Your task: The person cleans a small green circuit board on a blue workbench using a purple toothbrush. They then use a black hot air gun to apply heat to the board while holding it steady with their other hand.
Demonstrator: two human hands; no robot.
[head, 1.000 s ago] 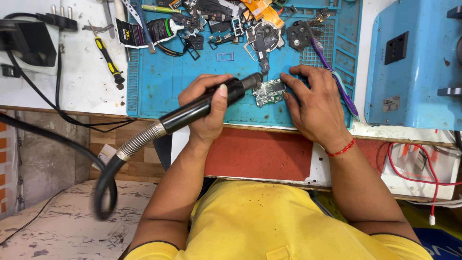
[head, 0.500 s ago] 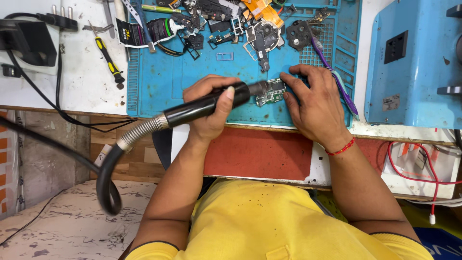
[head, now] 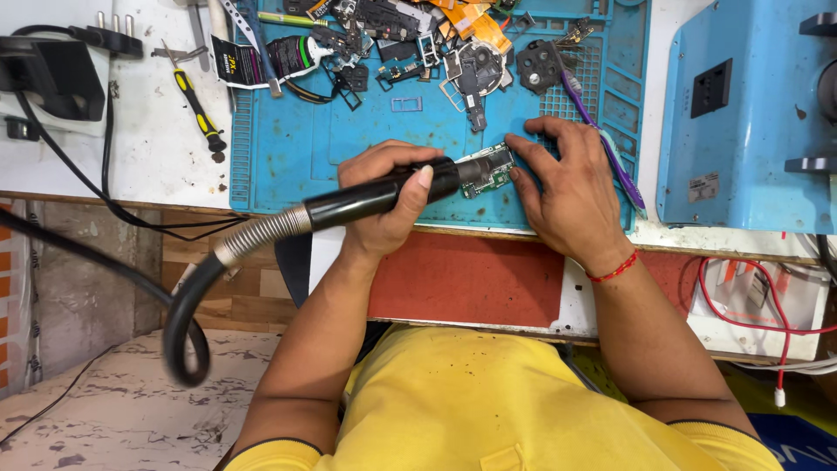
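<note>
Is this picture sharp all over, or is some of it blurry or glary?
In the head view, the light is even and soft, with no strong glare; the circuit board, the blue mat and both hands are fairly sharp, while the black hose loop is smeared and the bench edge bows slightly like a wide lens.

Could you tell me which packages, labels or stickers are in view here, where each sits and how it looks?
Small black sachet: top left edge of the blue mat, flat, white print.
Pale sticker: lower front of the blue machine, rectangular, slightly tilted.
White tag: lower right among red wires, small, partly hidden.
</note>
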